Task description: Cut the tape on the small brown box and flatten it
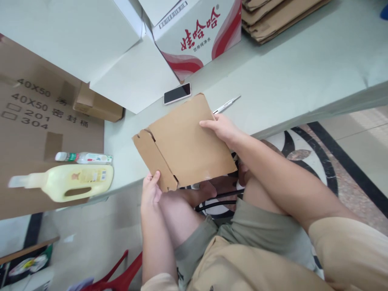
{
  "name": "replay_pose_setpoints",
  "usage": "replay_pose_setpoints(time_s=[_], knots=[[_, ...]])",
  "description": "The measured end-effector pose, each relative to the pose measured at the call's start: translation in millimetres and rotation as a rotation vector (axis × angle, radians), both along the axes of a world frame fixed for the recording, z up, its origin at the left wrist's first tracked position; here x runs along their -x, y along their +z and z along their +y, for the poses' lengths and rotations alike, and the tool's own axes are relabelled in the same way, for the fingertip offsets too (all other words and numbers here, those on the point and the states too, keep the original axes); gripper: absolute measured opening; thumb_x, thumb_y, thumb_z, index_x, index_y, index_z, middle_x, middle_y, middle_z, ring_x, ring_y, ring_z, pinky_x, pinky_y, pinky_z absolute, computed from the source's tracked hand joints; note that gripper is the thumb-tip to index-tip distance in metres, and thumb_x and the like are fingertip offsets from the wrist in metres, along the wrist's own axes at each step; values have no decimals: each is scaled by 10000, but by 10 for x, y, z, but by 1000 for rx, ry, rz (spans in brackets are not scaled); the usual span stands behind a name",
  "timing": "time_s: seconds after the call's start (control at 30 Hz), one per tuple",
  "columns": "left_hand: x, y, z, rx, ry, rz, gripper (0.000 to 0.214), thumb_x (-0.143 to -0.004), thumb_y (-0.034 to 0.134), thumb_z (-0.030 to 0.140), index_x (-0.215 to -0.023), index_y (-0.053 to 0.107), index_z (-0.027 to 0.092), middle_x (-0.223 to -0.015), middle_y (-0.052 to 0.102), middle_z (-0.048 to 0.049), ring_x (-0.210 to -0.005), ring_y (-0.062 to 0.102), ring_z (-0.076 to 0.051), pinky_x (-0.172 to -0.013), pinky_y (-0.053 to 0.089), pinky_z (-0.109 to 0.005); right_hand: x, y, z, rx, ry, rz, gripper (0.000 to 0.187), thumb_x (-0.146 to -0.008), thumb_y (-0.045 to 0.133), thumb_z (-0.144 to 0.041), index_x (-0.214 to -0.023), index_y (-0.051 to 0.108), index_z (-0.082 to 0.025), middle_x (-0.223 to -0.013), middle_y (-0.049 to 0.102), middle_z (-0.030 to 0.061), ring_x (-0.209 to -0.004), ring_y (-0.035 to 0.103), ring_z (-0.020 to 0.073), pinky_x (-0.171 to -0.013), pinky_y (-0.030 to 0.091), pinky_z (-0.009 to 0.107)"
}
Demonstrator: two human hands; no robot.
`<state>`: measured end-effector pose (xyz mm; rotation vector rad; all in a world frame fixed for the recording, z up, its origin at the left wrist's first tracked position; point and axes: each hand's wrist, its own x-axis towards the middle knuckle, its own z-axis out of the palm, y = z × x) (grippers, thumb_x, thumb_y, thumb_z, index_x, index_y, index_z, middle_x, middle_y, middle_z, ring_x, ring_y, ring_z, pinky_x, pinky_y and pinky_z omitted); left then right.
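A flat, folded brown cardboard box (190, 141) is held up over the table's front edge and my lap. Its narrow slotted flap (154, 159) points to the left. My left hand (151, 186) grips the lower corner of that flap, thumb on top. At the upper right edge, my right hand (220, 128) pinches the cardboard with the thumb on its face and the other fingers hidden behind. Just beyond the right hand lies a silver utility knife (226, 104), partly covered by the cardboard. A phone (177, 93) rests on the table behind the box.
A white and red carton (200, 38) stands at the back, beside stacked flat cardboard (279, 16). At left are a yellow detergent jug (81, 182), a plastic bottle (86, 157), a small brown box (97, 103) and a large printed carton (45, 133). A red chair (121, 275) is below.
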<state>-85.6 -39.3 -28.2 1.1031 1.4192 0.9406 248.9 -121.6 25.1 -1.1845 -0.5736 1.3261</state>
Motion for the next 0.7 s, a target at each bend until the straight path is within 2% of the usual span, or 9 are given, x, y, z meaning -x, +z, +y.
replay_pose_setpoints(time_s=[0.07, 0.2, 0.27, 0.33, 0.43, 0.53, 0.63, 0.7], knots=[[24, 16, -8, -64, 16, 51, 554, -570, 930, 421, -1004, 707, 157, -992, 767, -128, -1040, 736, -306, -1016, 560, -481, -2, -33, 17, 45, -6, -21, 197, -851, 626, -319, -965, 698, -177, -1090, 770, 121, -982, 733, 280, -929, 598, 458], [-35, 62, -23, -324, 160, 174, 473, -631, 907, 392, -1005, 702, 188, -1046, 757, -63, -1089, 705, -218, -1111, 490, -387, 25, -202, 113, 39, -19, -103, 214, -838, 680, -361, -966, 711, -192, -1133, 766, 112, -1054, 716, 287, -996, 571, 472], [-94, 86, -3, -359, 129, 162, 475, -642, 897, 422, -1008, 705, 188, -1059, 755, -62, -1104, 697, -213, -1112, 485, -367, 8, -275, 159, 10, -27, -59, 250, -835, 690, -392, -998, 703, -203, -1169, 758, 104, -1069, 716, 275, -998, 574, 461], [-140, 114, 43, -328, 68, 74, 537, -601, 908, 465, -1015, 707, 187, -1067, 755, -76, -1123, 695, -239, -1077, 511, -369, -48, -315, 187, -9, -87, -18, 266, -834, 684, -410, -1000, 683, -201, -1139, 764, 100, -1037, 727, 262, -975, 586, 454], [-162, 176, 138, -131, -34, -161, 640, -551, 888, 570, -1032, 709, 187, -1117, 743, -113, -1243, 643, -321, -1028, 547, -411, -170, -338, 203, -20, -239, -7, 272, -818, 690, -429, -951, 649, -195, -1029, 772, 82, -967, 737, 250, -938, 597, 451], [-201, 262, 228, 12, -128, -358, 631, -625, 769, 681, -1015, 720, 187, -1161, 731, -134, -1333, 573, -365, -1011, 553, -459, -247, -370, 244, -53, -361, -21, 314, -806, 703, -468, -951, 623, -201, -966, 761, 53, -970, 733, 238, -939, 592, 440], [-388, 335, 322, -45, -161, -527, 563, -710, 659, 714, -1031, 715, 255, -1217, 727, -92, -1330, 583, -327, -1029, 538, -494, -226, -413, 329, -95, -464, 24, 365, -807, 689, -526, -955, 602, -204, -957, 746, 39, -1024, 718, 224, -946, 585, 411], [-593, 347, 416, -96, -161, -609, 505, -721, 669, 669, -1052, 700, 289, -1240, 727, -67, -1324, 596, -306, -1052, 524, -494, -177, -425, 371, -68, -496, 78, 364, -793, 692, -527, -933, 597, -204, -924, 738, 31, -992, 718, 220, -908, 593, 398]])
